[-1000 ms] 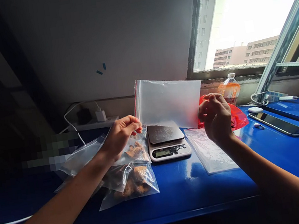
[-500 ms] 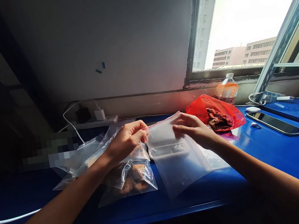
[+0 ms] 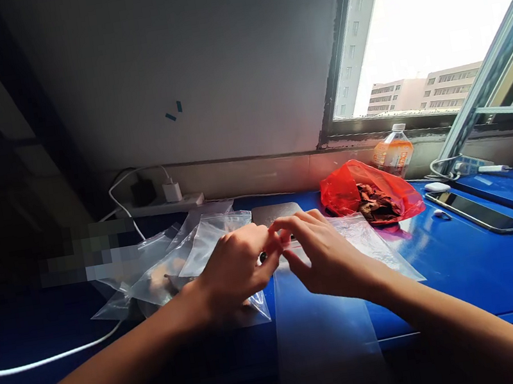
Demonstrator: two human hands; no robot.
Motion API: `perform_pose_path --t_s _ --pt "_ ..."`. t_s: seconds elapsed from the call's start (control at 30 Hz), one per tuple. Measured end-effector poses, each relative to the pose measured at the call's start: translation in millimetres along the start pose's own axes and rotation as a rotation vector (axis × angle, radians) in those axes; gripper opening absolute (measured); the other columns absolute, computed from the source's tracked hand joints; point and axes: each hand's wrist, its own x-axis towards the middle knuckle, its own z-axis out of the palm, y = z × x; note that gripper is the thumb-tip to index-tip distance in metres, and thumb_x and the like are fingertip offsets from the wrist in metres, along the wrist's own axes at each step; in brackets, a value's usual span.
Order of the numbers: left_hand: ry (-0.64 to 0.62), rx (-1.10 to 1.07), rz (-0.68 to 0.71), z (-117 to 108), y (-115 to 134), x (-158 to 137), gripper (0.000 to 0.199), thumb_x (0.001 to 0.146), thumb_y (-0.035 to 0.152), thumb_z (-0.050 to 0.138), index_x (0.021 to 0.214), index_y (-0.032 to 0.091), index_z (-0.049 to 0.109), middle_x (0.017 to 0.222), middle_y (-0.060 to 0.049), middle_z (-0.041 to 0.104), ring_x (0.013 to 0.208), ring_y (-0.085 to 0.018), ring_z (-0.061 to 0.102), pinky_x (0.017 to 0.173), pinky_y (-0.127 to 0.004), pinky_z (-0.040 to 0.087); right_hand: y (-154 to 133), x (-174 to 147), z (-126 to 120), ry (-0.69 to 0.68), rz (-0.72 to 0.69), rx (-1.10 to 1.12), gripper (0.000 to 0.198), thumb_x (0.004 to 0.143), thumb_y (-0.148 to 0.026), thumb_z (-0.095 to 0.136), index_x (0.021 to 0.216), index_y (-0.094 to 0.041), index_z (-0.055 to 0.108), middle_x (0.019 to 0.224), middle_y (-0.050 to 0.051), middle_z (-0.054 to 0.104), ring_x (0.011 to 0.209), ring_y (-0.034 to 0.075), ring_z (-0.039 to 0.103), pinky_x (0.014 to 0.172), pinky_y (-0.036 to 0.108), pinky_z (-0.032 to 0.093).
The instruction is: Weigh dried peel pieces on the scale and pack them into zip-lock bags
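A clear zip-lock bag (image 3: 324, 330) with a red line along its top hangs from my hands, its lower part over the table's front edge. My left hand (image 3: 241, 262) is closed, thumb and fingers pinching the bag's top edge. Beside it, fingertips nearly touching, my right hand (image 3: 318, 244) is bent round the same edge with thumb and fingers pinched. Behind my hands, a small kitchen scale (image 3: 275, 213) is partly covered. To the left lie several clear bags (image 3: 167, 274), with brownish pieces visible in some; my left forearm hides part of them.
On the right are a red plastic bag (image 3: 343, 188) holding dried dark-red pieces, a drink bottle (image 3: 393, 151), a phone (image 3: 478, 212) and a white earbud case (image 3: 437, 187). Another clear bag (image 3: 385, 252) lies flat. A power strip (image 3: 190, 200) with a charger stands by the wall.
My hands have come together at the bag's top edge and moved lower. The bag now hangs straighter and nearer to me, uncovering part of the scale behind it.
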Motion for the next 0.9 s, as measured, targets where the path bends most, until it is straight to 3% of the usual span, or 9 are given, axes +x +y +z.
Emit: perform_pose_path --t_s 0.23,0.43,0.9 --pt "-0.015 0.03 0.01 7 -2 -1 0.013 0.09 0.019 0.053 0.082 0.017 0.063 0.076 -0.003 0.066 0.068 -0.016 0.06 0.066 -0.028 0.045 -1 0 5 -0.049 0.113 0.009 0.031 0.083 -0.006 0.046 0.109 -0.022 0.044 0.092 0.008 0.069 0.08 0.023 0.058 0.074 0.036 0.039" --pt "-0.034 0.102 0.031 -2 4 3 0.02 0.092 0.019 0.048 0.081 0.016 0.065 0.075 -0.004 0.064 0.069 -0.017 0.058 0.066 -0.03 0.044 6 3 4 -0.055 0.138 0.023 0.027 0.085 -0.008 0.047 0.106 -0.022 0.04 0.094 0.008 0.068 0.084 0.023 0.06 0.076 0.036 0.038" --pt "0.036 -0.022 0.014 -18 -1 9 0.018 0.088 0.023 0.05 0.078 0.018 0.064 0.072 -0.001 0.066 0.066 -0.015 0.058 0.066 -0.029 0.044 56 5 -14 0.085 0.237 0.016 0.024 0.084 -0.017 0.05 0.103 -0.024 0.038 0.093 0.007 0.067 0.085 0.024 0.061 0.083 0.044 0.041"
